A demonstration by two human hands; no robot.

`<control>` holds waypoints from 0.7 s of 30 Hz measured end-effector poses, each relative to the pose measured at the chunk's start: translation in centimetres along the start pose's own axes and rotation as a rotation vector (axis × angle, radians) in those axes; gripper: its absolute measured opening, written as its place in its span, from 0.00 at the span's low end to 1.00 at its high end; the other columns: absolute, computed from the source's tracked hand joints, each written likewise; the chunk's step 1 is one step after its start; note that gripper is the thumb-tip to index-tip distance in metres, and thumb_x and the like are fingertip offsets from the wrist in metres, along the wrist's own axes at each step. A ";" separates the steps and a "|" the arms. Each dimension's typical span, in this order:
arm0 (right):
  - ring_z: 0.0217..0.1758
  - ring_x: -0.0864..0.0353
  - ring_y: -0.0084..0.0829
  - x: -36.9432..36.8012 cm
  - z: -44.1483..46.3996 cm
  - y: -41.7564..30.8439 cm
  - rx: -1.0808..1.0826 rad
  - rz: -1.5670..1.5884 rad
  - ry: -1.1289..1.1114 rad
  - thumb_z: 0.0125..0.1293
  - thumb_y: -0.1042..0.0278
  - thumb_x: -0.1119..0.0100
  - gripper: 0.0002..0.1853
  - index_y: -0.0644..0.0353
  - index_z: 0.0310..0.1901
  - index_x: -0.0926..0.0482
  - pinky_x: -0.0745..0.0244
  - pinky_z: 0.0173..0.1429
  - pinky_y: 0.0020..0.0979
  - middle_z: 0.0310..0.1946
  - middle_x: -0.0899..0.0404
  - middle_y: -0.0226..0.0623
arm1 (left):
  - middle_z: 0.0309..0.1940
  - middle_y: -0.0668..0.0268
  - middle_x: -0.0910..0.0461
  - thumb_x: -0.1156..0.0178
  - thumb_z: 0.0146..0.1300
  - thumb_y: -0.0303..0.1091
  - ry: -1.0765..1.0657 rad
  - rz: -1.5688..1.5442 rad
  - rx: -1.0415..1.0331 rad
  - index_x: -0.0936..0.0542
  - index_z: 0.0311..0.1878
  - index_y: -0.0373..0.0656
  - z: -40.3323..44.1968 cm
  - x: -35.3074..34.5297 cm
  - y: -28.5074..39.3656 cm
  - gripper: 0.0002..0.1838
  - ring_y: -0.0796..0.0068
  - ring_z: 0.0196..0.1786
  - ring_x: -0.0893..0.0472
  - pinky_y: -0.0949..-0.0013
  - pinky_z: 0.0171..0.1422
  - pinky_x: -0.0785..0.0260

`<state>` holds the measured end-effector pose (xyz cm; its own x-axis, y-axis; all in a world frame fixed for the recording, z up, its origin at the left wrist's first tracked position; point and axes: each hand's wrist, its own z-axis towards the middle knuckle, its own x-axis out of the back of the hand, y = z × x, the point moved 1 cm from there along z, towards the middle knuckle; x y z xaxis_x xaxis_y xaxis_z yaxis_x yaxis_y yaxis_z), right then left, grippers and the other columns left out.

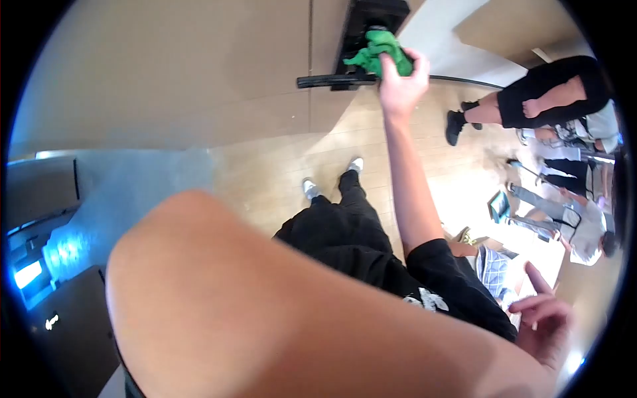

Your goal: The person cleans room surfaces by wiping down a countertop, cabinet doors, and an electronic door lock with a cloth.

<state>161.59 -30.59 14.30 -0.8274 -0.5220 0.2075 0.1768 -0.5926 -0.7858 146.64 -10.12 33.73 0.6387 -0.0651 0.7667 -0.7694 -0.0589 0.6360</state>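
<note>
My right hand [405, 86] reaches to the top of the view, its thumb and fingers closed round a crumpled green cloth [381, 50]. That cloth lies against a black door lock plate [355, 40], just beside its black lever handle [325, 81]. My left forearm crosses the foreground, large and blurred. At the lower right is my left hand [547, 318], with one finger stretched out and the others loosely bent apart; nothing shows in it. Part of its palm is hidden.
A broad beige door panel [199, 73] fills the upper left. Several people are at the right, one in black shorts [554, 93] nearest. Blue-lit equipment [60, 252] stands at the left. My feet are on the wooden floor [265, 166]. A white table [541, 255] is at the right.
</note>
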 end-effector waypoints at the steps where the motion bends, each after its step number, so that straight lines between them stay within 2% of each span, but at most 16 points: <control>1: 0.43 0.23 0.33 -0.6 -0.1 0.6 -0.029 0.029 -0.012 0.53 0.68 0.28 0.19 0.68 0.42 0.23 0.28 0.50 0.31 0.38 0.22 0.40 | 0.21 0.56 0.23 0.39 0.50 0.31 -0.009 -0.011 0.002 0.20 0.24 0.41 0.0 0.1 -0.2 0.05 0.56 0.28 0.20 0.54 0.31 0.29; 3: 0.42 0.23 0.29 -1.2 -0.1 1.8 -0.106 0.120 -0.034 0.54 0.69 0.28 0.18 0.67 0.43 0.23 0.28 0.49 0.29 0.38 0.22 0.37 | 0.22 0.56 0.23 0.39 0.50 0.31 -0.024 -0.026 -0.010 0.20 0.24 0.41 -0.2 0.5 -0.4 0.05 0.56 0.29 0.20 0.54 0.31 0.29; 6: 0.41 0.24 0.24 -0.3 0.0 4.5 -0.394 0.390 -0.136 0.57 0.70 0.29 0.18 0.67 0.45 0.24 0.28 0.48 0.25 0.38 0.21 0.34 | 0.22 0.56 0.23 0.39 0.50 0.30 -0.055 -0.031 -0.009 0.20 0.23 0.41 0.8 0.4 0.6 0.04 0.56 0.29 0.20 0.54 0.32 0.29; 8: 0.41 0.24 0.20 -0.2 -0.8 5.9 -0.495 0.454 -0.202 0.58 0.71 0.29 0.17 0.67 0.46 0.24 0.28 0.47 0.23 0.38 0.21 0.31 | 0.23 0.56 0.23 0.38 0.49 0.30 -0.064 -0.038 0.001 0.20 0.23 0.41 1.2 0.8 0.5 0.04 0.56 0.30 0.20 0.54 0.32 0.29; 10: 0.30 0.24 0.24 -1.5 -1.7 7.2 -0.392 0.332 -0.165 0.61 0.67 0.38 0.10 0.66 0.35 0.22 0.26 0.41 0.27 0.28 0.20 0.32 | 0.23 0.55 0.22 0.38 0.49 0.30 -0.021 -0.036 0.045 0.21 0.23 0.41 2.3 2.6 -1.6 0.04 0.56 0.30 0.20 0.53 0.33 0.29; 11: 0.30 0.24 0.24 -2.0 -1.9 7.7 -0.391 0.360 -0.146 0.61 0.67 0.38 0.10 0.66 0.35 0.22 0.26 0.41 0.27 0.28 0.20 0.32 | 0.23 0.55 0.22 0.38 0.49 0.30 0.071 0.016 0.120 0.21 0.23 0.41 3.1 4.0 -3.1 0.04 0.56 0.31 0.20 0.53 0.33 0.29; 12: 0.31 0.23 0.24 -1.6 -1.8 8.0 -0.442 0.331 -0.184 0.54 0.67 0.31 0.13 0.66 0.36 0.22 0.26 0.41 0.27 0.29 0.20 0.31 | 0.23 0.55 0.22 0.38 0.49 0.30 0.239 0.114 0.223 0.21 0.23 0.41 4.3 5.7 -5.0 0.04 0.56 0.31 0.20 0.53 0.33 0.28; 13: 0.33 0.22 0.25 -1.7 -1.7 8.7 -0.492 0.297 -0.221 0.48 0.67 0.25 0.18 0.67 0.37 0.22 0.25 0.42 0.27 0.30 0.19 0.31 | 0.25 0.57 0.22 0.35 0.50 0.32 0.382 0.399 0.147 0.20 0.27 0.39 4.4 7.0 -8.1 0.07 0.56 0.32 0.20 0.55 0.34 0.28; 14: 0.33 0.22 0.25 0.7 -1.1 6.5 -0.501 0.345 -0.190 0.48 0.67 0.25 0.18 0.67 0.37 0.22 0.25 0.42 0.27 0.30 0.19 0.31 | 0.37 0.57 0.20 0.36 0.58 0.42 0.525 0.387 0.430 0.22 0.47 0.40 4.6 7.3 -8.3 0.19 0.53 0.44 0.20 0.55 0.46 0.28; 15: 0.33 0.21 0.26 0.7 -1.6 7.0 -0.466 0.159 -0.211 0.47 0.67 0.25 0.18 0.66 0.37 0.22 0.25 0.42 0.28 0.29 0.19 0.33 | 0.44 0.56 0.22 0.35 0.58 0.46 0.659 0.492 0.502 0.24 0.52 0.39 3.7 5.9 -12.2 0.25 0.53 0.50 0.22 0.54 0.52 0.30; 16: 0.34 0.20 0.28 0.5 -2.1 7.6 -0.435 -0.035 -0.236 0.46 0.66 0.24 0.19 0.65 0.38 0.21 0.25 0.42 0.29 0.29 0.19 0.34 | 0.48 0.55 0.24 0.31 0.52 0.47 0.687 0.630 0.626 0.27 0.55 0.37 3.1 3.5 -16.9 0.31 0.54 0.51 0.24 0.55 0.53 0.31; 17: 0.36 0.19 0.31 0.6 -2.2 7.1 -0.494 0.063 -0.238 0.45 0.69 0.24 0.18 0.64 0.37 0.21 0.24 0.45 0.30 0.32 0.19 0.38 | 0.50 0.52 0.25 0.32 0.54 0.54 0.655 0.577 0.681 0.29 0.58 0.35 2.4 1.3 -20.7 0.36 0.50 0.54 0.25 0.52 0.54 0.31; 18: 0.36 0.19 0.31 0.5 -2.0 6.7 -0.497 0.072 -0.215 0.45 0.69 0.24 0.18 0.64 0.37 0.21 0.24 0.45 0.30 0.32 0.19 0.38 | 0.54 0.53 0.26 0.28 0.48 0.54 0.551 0.536 0.794 0.29 0.57 0.33 2.4 -0.5 -23.2 0.41 0.52 0.56 0.25 0.54 0.61 0.34; 19: 0.37 0.19 0.32 0.0 -1.7 6.1 -0.437 0.213 -0.193 0.45 0.71 0.25 0.18 0.65 0.37 0.22 0.24 0.45 0.30 0.33 0.19 0.39 | 0.45 0.52 0.20 0.28 0.46 0.57 0.448 0.606 0.775 0.24 0.52 0.34 2.7 -1.8 -25.7 0.39 0.52 0.49 0.21 0.55 0.55 0.29; 20: 0.38 0.18 0.32 0.4 -1.4 4.4 -0.378 0.357 -0.174 0.45 0.72 0.25 0.17 0.65 0.36 0.22 0.24 0.46 0.29 0.35 0.19 0.40 | 0.45 0.52 0.20 0.28 0.46 0.57 0.440 0.621 0.775 0.24 0.52 0.34 3.2 -1.6 -25.6 0.39 0.52 0.49 0.21 0.55 0.55 0.29; 21: 0.39 0.19 0.32 1.1 -0.2 1.3 -0.108 0.294 -0.117 0.44 0.75 0.26 0.16 0.64 0.36 0.22 0.25 0.46 0.29 0.35 0.20 0.39 | 0.37 0.53 0.19 0.29 0.47 0.58 0.418 0.469 0.882 0.22 0.47 0.36 3.9 -1.5 -25.5 0.35 0.52 0.43 0.19 0.55 0.49 0.27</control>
<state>160.81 -31.81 13.44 -0.6816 -0.7313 0.0235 0.3359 -0.3413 -0.8779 165.35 -12.40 16.01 0.1012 0.0667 0.9926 -0.5560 -0.8236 0.1120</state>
